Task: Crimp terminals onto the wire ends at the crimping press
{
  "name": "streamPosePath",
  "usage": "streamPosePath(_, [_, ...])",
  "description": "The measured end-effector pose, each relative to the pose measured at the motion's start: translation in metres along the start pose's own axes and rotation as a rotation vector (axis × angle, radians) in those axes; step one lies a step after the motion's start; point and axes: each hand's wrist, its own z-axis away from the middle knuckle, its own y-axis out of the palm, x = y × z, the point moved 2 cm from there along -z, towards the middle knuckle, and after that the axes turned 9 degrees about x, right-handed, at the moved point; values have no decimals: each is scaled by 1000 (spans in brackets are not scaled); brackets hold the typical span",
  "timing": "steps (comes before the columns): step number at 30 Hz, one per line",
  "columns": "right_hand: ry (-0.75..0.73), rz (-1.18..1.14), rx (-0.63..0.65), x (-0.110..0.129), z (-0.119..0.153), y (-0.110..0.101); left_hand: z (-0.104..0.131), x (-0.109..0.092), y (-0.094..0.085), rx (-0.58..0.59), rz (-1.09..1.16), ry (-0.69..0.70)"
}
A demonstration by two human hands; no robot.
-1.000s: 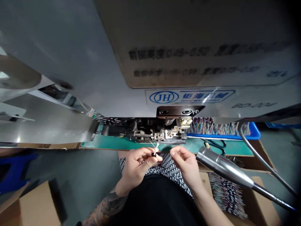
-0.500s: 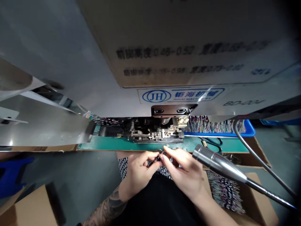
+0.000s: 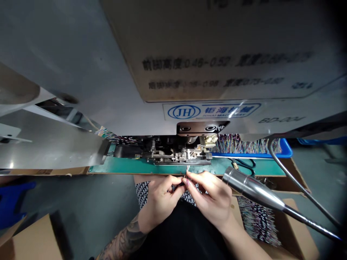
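My left hand and my right hand meet in front of the green bench edge, fingertips pinched close together. Thin wires rise from between the right thumb and forefinger, their pale ends pointing at the machine. A small dark end of the same bundle sits at the left fingertips, mostly covered by the fingers. Just beyond the hands is the metal crimping head of the machine, apart from the wires.
The machine's grey housing hangs low overhead. A blue tray of cut wires stands behind on the right. A metal gooseneck lamp reaches in beside my right hand. A cardboard box with wire bundles is lower right; black-handled scissors lie on the green bench.
The wires in my fingers have turned to stand more upright toward the machine. Both hands stay pinched together, and the whole view has shifted slightly.
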Motion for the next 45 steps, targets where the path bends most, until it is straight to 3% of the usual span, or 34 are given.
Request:
streamPosePath(6, [181, -21, 90, -7, 5, 0, -1, -1, 2, 14, -16, 91])
streamPosePath(10, [203, -63, 107, -12, 7, 0, 0, -1, 3, 8, -4, 74])
streamPosePath(17, [182, -111, 74, -11, 7, -3, 5, 5, 2, 89, 182, -140])
streamPosePath(21, [365, -268, -2, -11, 7, -8, 8, 9, 4, 216, 506, -327])
streamPosePath(23, [491, -399, 72, -14, 8, -8, 8, 10, 4, 236, 607, -353])
streamPosePath(26, [607, -652, 271, -19, 9, -7, 2, 7, -1, 212, 563, -278])
streamPosePath(28, [650, -806, 302, -24, 9, -6, -3, 5, -5, 217, 476, -214])
streamPosePath(32, [742, -1033, 322, -33, 8, -3, -7, 4, -10, 335, 473, -154])
streamPosePath(39, [712, -1089, 503, -46, 12, 4, 3, 15, -5, 509, 850, -472])
streamPosePath(42, [665, -1191, 566, -54, 16, 10, 2, 16, -5, 567, 960, -536])
streamPosePath(45, [674, -1287, 548, -58, 18, 16, -1, 16, -7, 593, 1007, -562])
